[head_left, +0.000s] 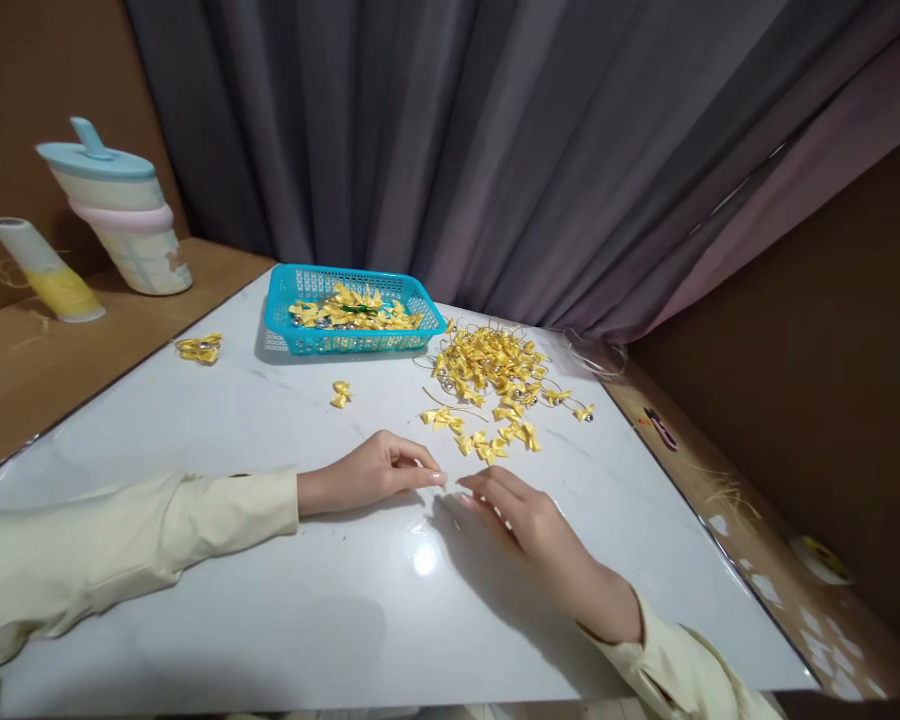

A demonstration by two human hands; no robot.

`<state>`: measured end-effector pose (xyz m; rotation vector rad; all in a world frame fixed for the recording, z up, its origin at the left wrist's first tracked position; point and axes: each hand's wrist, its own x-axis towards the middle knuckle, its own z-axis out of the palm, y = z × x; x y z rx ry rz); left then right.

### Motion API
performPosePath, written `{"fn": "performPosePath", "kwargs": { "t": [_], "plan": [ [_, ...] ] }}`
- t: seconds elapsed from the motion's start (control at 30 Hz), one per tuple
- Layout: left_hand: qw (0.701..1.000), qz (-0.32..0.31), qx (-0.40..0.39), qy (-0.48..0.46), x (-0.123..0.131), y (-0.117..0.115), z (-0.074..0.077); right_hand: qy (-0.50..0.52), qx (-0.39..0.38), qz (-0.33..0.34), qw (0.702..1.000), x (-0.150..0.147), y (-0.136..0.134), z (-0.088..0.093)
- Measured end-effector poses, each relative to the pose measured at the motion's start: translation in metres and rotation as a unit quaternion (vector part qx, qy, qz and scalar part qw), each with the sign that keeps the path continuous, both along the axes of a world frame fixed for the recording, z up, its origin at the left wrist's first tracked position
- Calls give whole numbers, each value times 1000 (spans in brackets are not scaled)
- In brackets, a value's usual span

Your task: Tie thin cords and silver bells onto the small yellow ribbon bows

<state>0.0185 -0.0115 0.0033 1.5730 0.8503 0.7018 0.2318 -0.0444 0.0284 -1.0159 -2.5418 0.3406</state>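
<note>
My left hand [371, 472] lies on the white table [270, 580], fingers pressed together in a pinch; what they hold is too small to make out. My right hand [521, 520] rests beside it, fingertips almost meeting the left ones, fingers curled. Just beyond both hands lies a pile of small yellow ribbon bows [491, 375] with thin gold loops. One single bow [340, 394] lies apart to the left. A blue plastic basket [281, 310] at the back holds more yellow bows.
A small bunch of yellow bows [199, 348] lies at the table's left edge. Two tilted cups [124, 215] stand on the brown ledge to the left. A grey curtain [495, 150] hangs behind. A brown ledge with paper scraps [757, 540] runs along the right.
</note>
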Motion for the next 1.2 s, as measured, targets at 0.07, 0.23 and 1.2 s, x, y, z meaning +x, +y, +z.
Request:
{"fn": "performPosePath", "kwargs": {
  "t": [0.07, 0.23, 1.2],
  "plan": [
    [1000, -11, -4, -6, 0, -1, 0, 19, -8, -10, 1000, -4, 4, 4],
    [999, -40, -13, -29, -1, -2, 1, -90, -43, 28, 995, -20, 20, 18],
    [989, -92, 77, 92, 21, 2, 12, -97, 25, 114, 989, -5, 26, 0]
  ]
}}
